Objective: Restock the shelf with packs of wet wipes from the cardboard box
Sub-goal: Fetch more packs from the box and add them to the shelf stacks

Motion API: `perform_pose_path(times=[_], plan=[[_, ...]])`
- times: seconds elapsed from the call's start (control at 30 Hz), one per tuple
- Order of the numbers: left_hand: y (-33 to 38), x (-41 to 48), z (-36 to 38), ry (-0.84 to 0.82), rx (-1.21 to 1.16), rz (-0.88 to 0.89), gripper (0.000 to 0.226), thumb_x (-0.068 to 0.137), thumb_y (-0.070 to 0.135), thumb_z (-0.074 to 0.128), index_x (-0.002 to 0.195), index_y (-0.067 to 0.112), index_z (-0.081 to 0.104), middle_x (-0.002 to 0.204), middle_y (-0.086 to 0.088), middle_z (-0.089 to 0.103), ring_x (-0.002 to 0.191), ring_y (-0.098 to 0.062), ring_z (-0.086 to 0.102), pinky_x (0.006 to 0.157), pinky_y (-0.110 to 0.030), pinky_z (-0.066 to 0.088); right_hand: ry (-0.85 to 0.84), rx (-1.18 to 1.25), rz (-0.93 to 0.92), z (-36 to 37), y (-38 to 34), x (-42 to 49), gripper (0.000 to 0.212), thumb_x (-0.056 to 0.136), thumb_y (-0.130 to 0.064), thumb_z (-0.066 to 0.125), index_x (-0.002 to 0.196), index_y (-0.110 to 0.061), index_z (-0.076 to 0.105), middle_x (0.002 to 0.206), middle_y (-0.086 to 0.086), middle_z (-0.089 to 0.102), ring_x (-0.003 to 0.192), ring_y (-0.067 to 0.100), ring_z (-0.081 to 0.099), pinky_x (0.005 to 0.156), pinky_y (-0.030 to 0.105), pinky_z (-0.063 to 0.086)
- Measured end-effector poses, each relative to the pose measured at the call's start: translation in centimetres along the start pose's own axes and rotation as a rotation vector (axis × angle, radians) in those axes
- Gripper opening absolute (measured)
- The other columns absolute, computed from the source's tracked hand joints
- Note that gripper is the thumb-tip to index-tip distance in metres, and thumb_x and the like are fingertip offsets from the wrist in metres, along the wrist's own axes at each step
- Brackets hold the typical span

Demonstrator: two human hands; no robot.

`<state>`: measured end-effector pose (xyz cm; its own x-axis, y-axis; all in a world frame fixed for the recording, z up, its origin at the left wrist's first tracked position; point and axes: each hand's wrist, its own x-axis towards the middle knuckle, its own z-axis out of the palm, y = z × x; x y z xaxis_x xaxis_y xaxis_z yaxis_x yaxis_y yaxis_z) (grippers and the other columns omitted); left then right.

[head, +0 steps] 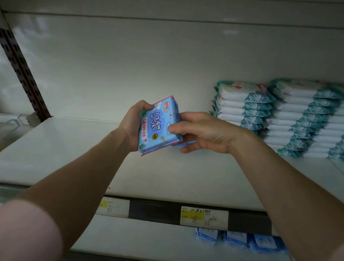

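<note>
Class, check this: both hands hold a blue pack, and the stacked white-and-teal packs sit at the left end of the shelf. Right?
One error: the head view shows the white-and-teal packs stacked at the right end of the shelf, not the left. The left hand and right hand do hold the blue pack.

Both hands hold a blue pack of wet wipes [158,126], tilted, over the middle of the white shelf [77,151]. The left hand [133,123] grips its left edge and the right hand [205,134] pinches its right side. Stacks of teal-and-white packs [298,117] stand at the far right. Price labels [203,217] line the near shelf edge, with small blue packs [237,240] on the shelf below.
</note>
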<state>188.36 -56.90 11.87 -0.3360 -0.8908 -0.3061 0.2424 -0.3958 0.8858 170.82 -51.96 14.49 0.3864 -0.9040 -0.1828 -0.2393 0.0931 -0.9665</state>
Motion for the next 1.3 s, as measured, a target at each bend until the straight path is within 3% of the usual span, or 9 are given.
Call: perform_pose_path(times=[0.13, 0.23, 0.3, 0.47, 0.57, 0.7, 0.8, 0.97, 1.3], plan=[[0.3, -0.2, 0.5, 0.02, 0.074, -0.032, 0.031, 0.091, 0.036, 0.044, 0.086, 0.013, 0.064, 0.07, -0.008, 0.071, 0.055, -0.022, 0.067, 0.053, -0.027, 0.057, 0.174, -0.012, 0.006, 0.5, 0.4, 0.5, 0.015, 0.087, -0.008, 0.065, 0.102, -0.01, 0.065, 0.089, 0.004, 0.07, 0.07, 0.01, 0.066, 0.063, 0.023, 0.058], [0.1, -0.2, 0.5, -0.052, 0.157, -0.085, 0.022, 0.091, 0.031, 0.053, 0.097, 0.013, 0.065, 0.084, -0.007, 0.073, 0.066, -0.021, 0.07, 0.063, -0.031, 0.059, 0.326, 0.142, 0.026, 0.7, 1.0, 0.8, 0.019, 0.086, -0.007, 0.066, 0.104, -0.001, 0.064, 0.097, 0.013, 0.07, 0.074, 0.017, 0.068, 0.061, 0.023, 0.059], [-0.3, -0.2, 0.4, -0.071, 0.212, -0.114, 0.016, 0.089, 0.019, 0.059, 0.103, 0.011, 0.063, 0.089, -0.009, 0.072, 0.071, -0.02, 0.071, 0.066, -0.035, 0.06, 0.373, 0.212, 0.035, 0.6, 1.3, 0.8, 0.009, 0.087, -0.011, 0.066, 0.093, -0.005, 0.064, 0.093, 0.013, 0.071, 0.071, 0.017, 0.068, 0.055, 0.023, 0.057], [0.6, -0.2, 0.1, -0.034, 0.399, -0.147, 0.007, 0.086, 0.014, 0.062, 0.093, 0.016, 0.06, 0.077, -0.003, 0.071, 0.058, -0.013, 0.066, 0.05, -0.019, 0.051, 0.537, 0.212, 0.017, -0.9, 1.2, 0.8, 0.008, 0.09, -0.023, 0.062, 0.091, -0.016, 0.06, 0.082, 0.004, 0.067, 0.061, 0.012, 0.064, 0.053, 0.021, 0.052], [1.4, 0.2, 0.7, 0.073, 0.295, -0.091, 0.005, 0.088, 0.016, 0.064, 0.086, 0.014, 0.06, 0.066, -0.004, 0.066, 0.055, -0.012, 0.061, 0.048, -0.018, 0.052, 0.546, 0.176, 0.032, -1.8, 1.3, 0.8, 0.018, 0.089, -0.014, 0.065, 0.106, -0.012, 0.059, 0.085, 0.007, 0.062, 0.065, 0.017, 0.064, 0.056, 0.023, 0.057], [1.9, 1.2, 1.3, 0.165, 0.047, -0.021, 0.003, 0.09, 0.006, 0.062, 0.089, 0.007, 0.059, 0.084, -0.014, 0.061, 0.073, -0.021, 0.061, 0.059, -0.027, 0.058, 0.533, 0.155, 0.022, -2.3, 1.5, 1.2, 0.024, 0.087, -0.012, 0.068, 0.109, -0.01, 0.058, 0.096, 0.01, 0.066, 0.075, 0.019, 0.069, 0.067, 0.028, 0.059], [1.5, 2.4, 1.7, 0.166, 0.14, 0.016, 0.004, 0.09, -0.002, 0.058, 0.09, 0.002, 0.058, 0.096, -0.016, 0.061, 0.076, -0.022, 0.063, 0.061, -0.029, 0.059, 0.579, -0.034, 0.007, -2.5, 2.0, 2.0, 0.03, 0.085, -0.001, 0.064, 0.111, -0.011, 0.055, 0.089, 0.007, 0.062, 0.067, 0.017, 0.065, 0.06, 0.025, 0.058], [0.8, 4.2, 3.0, 0.285, 0.49, 0.055, 0.028, 0.086, 0.001, 0.066, 0.113, 0.005, 0.061, 0.085, -0.005, 0.061, 0.075, -0.017, 0.059, 0.082, -0.034, 0.051, 0.752, -0.643, -0.028, -3.1, 3.6, 3.3, 0.021, 0.087, -0.013, 0.06, 0.107, -0.018, 0.062, 0.105, 0.006, 0.066, 0.089, 0.028, 0.066, 0.083, 0.037, 0.054], [0.2, 5.7, 3.3, 0.268, 0.521, 0.069, 0.041, 0.087, 0.003, 0.065, 0.127, 0.011, 0.059, 0.115, -0.01, 0.058, 0.103, -0.023, 0.053, 0.082, -0.035, 0.048, 0.725, -1.397, -0.001, -3.6, 4.3, 4.0, 0.021, 0.092, -0.009, 0.055, 0.11, -0.013, 0.064, 0.105, 0.009, 0.064, 0.093, 0.029, 0.061, 0.066, 0.029, 0.036]])
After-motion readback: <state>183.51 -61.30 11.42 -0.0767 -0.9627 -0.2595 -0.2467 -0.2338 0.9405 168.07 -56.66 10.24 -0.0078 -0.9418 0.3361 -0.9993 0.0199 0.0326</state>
